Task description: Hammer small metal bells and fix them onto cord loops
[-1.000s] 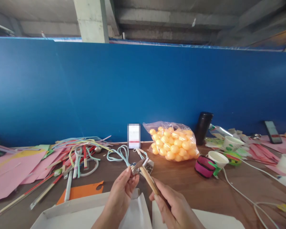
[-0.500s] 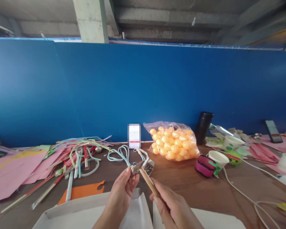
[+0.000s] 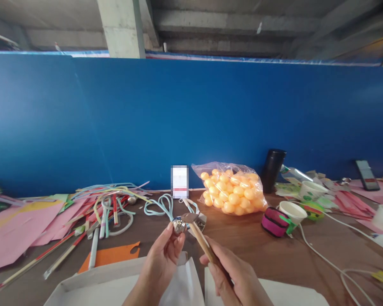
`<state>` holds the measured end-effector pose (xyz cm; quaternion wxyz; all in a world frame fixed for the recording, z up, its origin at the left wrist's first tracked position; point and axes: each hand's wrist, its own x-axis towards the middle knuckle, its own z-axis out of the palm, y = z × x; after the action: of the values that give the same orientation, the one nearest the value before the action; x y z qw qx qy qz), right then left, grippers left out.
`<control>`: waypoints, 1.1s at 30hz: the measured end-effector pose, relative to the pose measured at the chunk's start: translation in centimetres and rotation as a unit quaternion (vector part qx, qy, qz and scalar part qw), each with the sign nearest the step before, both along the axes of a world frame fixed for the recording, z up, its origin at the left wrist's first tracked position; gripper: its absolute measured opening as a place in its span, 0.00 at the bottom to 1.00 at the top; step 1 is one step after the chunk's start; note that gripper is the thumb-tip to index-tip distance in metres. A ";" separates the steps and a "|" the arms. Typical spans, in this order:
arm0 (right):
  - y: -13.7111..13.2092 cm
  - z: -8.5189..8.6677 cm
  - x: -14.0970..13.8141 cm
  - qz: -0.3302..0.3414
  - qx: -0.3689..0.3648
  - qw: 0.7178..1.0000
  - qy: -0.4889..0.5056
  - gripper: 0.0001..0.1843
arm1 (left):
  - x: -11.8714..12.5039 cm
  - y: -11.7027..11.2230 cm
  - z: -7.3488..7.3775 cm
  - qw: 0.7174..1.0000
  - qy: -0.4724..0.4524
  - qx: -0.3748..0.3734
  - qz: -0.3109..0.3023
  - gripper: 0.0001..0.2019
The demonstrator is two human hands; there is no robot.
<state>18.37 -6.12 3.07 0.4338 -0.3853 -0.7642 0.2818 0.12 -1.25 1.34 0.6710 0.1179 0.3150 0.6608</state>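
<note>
Between the thumb and fingers of my left hand (image 3: 162,255) is a shiny silver ball (image 3: 179,226), with light blue cord (image 3: 161,207) lying just behind it. My right hand (image 3: 232,272) is wrapped round the wooden handle of a small hammer (image 3: 204,246). Its metal head reaches over to the upper right side of the ball; I cannot tell if they touch. Behind the hammer head, a small open box (image 3: 201,222) is partly hidden.
White card trays (image 3: 98,282) lie at the near edge. On the left are pink paper sheets (image 3: 15,231), straws, sticks and an orange sheet (image 3: 115,255). A bag of orange balls (image 3: 232,193), a black bottle (image 3: 273,170), a magenta pouch (image 3: 274,222) and paper cups (image 3: 292,212) stand rightward.
The hammer head has lifted slightly and moved off the front of the ball, so more of the ball shows. My left hand has barely moved.
</note>
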 end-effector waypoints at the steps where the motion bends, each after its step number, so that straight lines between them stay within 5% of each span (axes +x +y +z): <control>1: 0.0 0.0 0.0 -0.001 0.001 1.000 -0.003 0.23 | 0.0 0.0 -0.1 1.000 0.004 0.007 -0.001 0.05; 33: -0.1 0.1 0.2 -0.040 0.021 0.999 -0.015 0.23 | 0.7 -0.2 0.3 0.994 0.092 0.063 -0.009 0.20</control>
<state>18.56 -6.17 3.17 0.4417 -0.4104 -0.7602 0.2422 0.83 -1.41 1.60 0.6365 0.2231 0.3324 0.6592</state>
